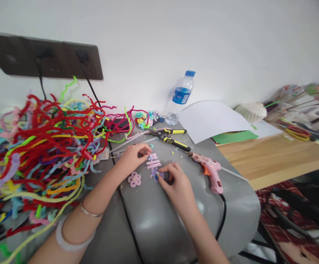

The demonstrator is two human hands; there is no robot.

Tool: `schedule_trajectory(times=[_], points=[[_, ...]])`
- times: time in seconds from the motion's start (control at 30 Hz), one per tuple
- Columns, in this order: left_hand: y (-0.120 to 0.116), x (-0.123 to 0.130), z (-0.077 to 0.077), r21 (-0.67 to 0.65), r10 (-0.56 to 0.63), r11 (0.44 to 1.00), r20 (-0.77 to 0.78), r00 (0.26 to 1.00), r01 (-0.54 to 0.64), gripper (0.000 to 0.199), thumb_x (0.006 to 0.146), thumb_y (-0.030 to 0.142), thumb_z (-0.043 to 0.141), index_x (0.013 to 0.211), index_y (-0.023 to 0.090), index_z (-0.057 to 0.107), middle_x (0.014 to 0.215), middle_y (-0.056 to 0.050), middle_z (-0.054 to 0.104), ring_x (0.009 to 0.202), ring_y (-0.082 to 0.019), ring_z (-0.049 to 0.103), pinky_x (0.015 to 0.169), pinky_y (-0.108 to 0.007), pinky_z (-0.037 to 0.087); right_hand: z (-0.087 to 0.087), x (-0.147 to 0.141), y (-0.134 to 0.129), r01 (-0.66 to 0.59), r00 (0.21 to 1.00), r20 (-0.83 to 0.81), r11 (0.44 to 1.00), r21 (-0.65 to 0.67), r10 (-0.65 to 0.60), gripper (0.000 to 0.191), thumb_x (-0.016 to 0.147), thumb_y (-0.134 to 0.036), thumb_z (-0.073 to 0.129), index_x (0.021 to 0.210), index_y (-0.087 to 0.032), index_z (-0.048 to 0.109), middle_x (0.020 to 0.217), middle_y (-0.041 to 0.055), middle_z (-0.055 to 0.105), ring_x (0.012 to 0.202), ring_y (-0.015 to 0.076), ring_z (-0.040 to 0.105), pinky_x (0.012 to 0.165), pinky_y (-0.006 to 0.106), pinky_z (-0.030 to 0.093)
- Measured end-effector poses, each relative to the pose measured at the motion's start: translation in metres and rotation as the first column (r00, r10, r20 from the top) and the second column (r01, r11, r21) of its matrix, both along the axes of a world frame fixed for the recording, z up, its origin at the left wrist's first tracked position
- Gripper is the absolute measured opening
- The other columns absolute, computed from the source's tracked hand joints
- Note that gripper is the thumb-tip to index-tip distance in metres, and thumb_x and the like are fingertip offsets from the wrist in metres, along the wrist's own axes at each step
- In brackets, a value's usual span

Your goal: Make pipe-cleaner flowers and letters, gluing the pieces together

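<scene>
My left hand (pixel 136 157) has thumb and index finger curled together at the end of a small pink pipe-cleaner piece (pixel 153 156). Just below it lie short pink pipe-cleaner strips (pixel 154 164). A purple pipe-cleaner flower (pixel 153 172) is pinched at its right side between the fingertips of my right hand (pixel 177 183), low over the grey surface. Left of that flower, a pink pipe-cleaner flower with a pale centre (pixel 134 179) lies flat, touched by neither hand. My fingers partly cover the pieces they hold.
A big tangle of coloured pipe cleaners (pixel 52 146) fills the left side. Yellow-and-black pliers (pixel 173 141) and a pink glue gun (pixel 211 170) lie to the right. Behind stand a water bottle (pixel 182 96) and white paper (pixel 211 119). A black cable (pixel 126 214) crosses the grey surface.
</scene>
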State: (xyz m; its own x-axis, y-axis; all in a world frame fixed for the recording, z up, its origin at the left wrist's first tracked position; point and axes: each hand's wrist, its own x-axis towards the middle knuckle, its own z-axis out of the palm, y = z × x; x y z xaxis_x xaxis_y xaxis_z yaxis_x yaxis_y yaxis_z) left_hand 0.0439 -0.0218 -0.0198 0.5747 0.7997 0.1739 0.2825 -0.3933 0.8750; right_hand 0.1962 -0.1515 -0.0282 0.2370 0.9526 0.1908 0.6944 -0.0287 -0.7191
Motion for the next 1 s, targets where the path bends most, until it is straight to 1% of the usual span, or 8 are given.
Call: schedule_trajectory(times=[0.4,1.0], points=[[0.0009,-0.0001,-0.0021,0.012,-0.005,1.0,0.005,1.0,0.005,0.012,0.078,0.011,0.059,0.086,0.018,0.065,0.083,-0.003,0.075,0.079,-0.017,0.072,0.075,-0.029,0.056,0.0013,-0.0008,-0.0006,-0.002,1.0,-0.005,1.0,0.006,0.002,0.008,0.083,-0.022,0.058,0.088,-0.022,0.064,0.088,0.0023,0.057,0.065,0.0155,0.051,0.063,0.027,0.043],[0.0012,0.0006,-0.0042,0.011,0.001,1.0,0.004,1.0,-0.001,0.013,0.078,0.01,0.06,0.086,0.018,0.065,0.083,-0.003,0.075,0.079,-0.017,0.072,0.076,-0.028,0.056,0.0006,-0.0003,0.0001,0.001,1.0,0.014,1.0,0.019,-0.001,0.007,0.082,-0.02,0.061,0.087,-0.022,0.065,0.086,0.0014,0.058,0.064,0.0149,0.052,0.061,0.026,0.043]])
